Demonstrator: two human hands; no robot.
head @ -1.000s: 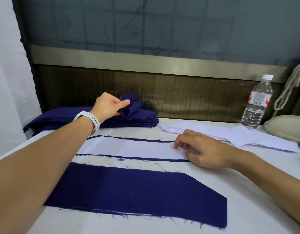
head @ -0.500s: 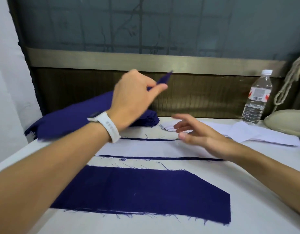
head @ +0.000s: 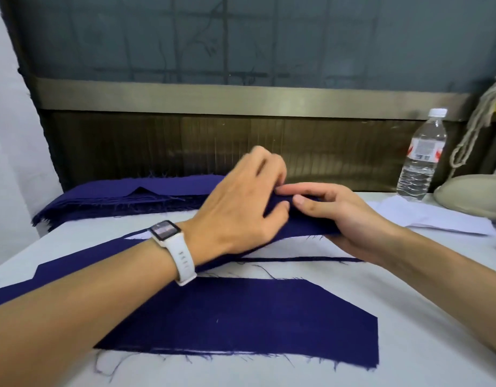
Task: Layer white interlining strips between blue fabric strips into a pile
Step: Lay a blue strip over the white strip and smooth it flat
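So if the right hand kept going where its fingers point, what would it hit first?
Probably the left hand; the right hand almost touches it, both pinching the blue strip.

The left hand (head: 241, 208) is blurred at the knuckles, and the tips of its fingers are hidden in the fold of the blue strip (head: 305, 227), which it pinches together with the right hand (head: 344, 219). That strip passes behind the left forearm and is cut off by the left edge. It covers most of the white interlining strip (head: 291, 247) beneath. The left hand hides the right end of the blue fabric stack (head: 115, 194). The watch (head: 166, 230) face and bottle (head: 421, 160) label are unreadable. A beige object (head: 475, 199) is cut off at the right.
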